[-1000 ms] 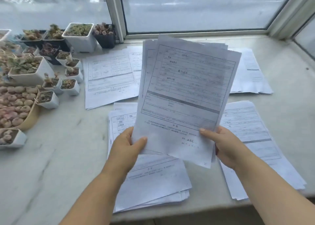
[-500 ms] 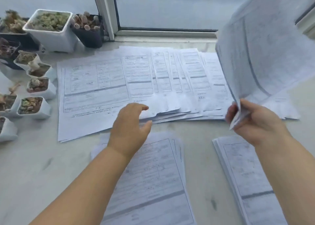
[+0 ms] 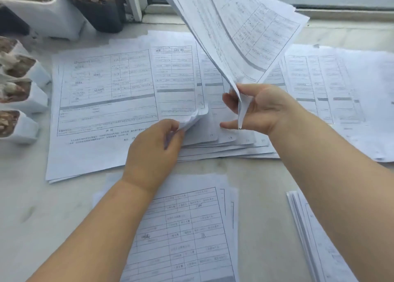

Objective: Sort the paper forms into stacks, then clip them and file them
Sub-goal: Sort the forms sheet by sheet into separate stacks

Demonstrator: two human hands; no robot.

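Observation:
My right hand [image 3: 259, 108] pinches a bundle of printed forms [image 3: 241, 30] by its lower corner and holds it raised and tilted above the sill. Below it a fanned row of forms [image 3: 106, 94] lies across the marble sill. My left hand [image 3: 154, 148] pinches the lower corners of a few sheets in that row and curls them up. Nearer to me lies a second stack of forms [image 3: 187, 234] at the centre, and a third stack [image 3: 309, 239] sits at the right, partly hidden by my right forearm.
Small white pots of succulents [image 3: 21, 119] line the left edge. A larger white pot [image 3: 49, 10] and a dark pot [image 3: 100, 10] stand at the back left by the window frame [image 3: 134, 2]. More forms [image 3: 345, 94] spread to the far right.
My head has come closer to the sill. My left hand has reached forward and taken hold of sheet corners in the fanned row. The raised bundle has swung left over the row.

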